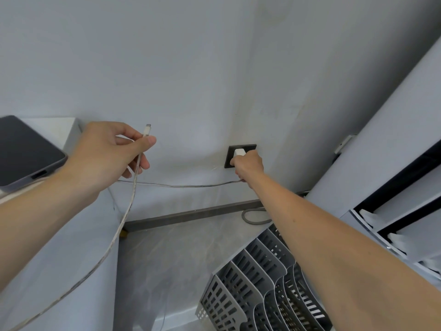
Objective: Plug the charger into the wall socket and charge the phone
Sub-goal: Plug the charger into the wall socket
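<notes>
Pressing the white charger (239, 152) into the dark wall socket (241, 156) with the right hand (247, 167), grip clamped around it. Pinching the cable (133, 187) just below its connector (147, 130) in the left hand (107, 155), well left of the socket. Probably seating the plug; next, carrying the connector farther left to the phone (23, 152) lying on the white desk (50, 126) and aligning its port.
</notes>
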`<state>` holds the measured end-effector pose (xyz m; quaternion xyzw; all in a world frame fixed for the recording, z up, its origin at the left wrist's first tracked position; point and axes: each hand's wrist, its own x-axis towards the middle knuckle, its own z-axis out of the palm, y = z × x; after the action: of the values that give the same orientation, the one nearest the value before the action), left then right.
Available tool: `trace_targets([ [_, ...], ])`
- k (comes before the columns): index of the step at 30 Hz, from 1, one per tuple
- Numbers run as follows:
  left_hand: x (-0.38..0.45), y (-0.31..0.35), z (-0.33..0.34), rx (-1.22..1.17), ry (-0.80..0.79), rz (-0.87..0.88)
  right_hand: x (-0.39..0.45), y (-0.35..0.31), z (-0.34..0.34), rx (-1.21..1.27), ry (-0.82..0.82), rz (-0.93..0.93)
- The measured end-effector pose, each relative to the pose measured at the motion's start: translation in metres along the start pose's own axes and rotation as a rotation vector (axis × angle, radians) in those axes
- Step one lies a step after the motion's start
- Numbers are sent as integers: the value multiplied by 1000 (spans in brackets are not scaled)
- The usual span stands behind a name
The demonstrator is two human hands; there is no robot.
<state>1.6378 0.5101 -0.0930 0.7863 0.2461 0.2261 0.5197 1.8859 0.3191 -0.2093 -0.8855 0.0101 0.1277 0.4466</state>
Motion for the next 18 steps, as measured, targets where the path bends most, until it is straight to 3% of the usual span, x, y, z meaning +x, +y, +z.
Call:
trace_targets([
  [18,-1,2,1,-12,-15,-9,-7,-2,-8,-5,-42,-2],
])
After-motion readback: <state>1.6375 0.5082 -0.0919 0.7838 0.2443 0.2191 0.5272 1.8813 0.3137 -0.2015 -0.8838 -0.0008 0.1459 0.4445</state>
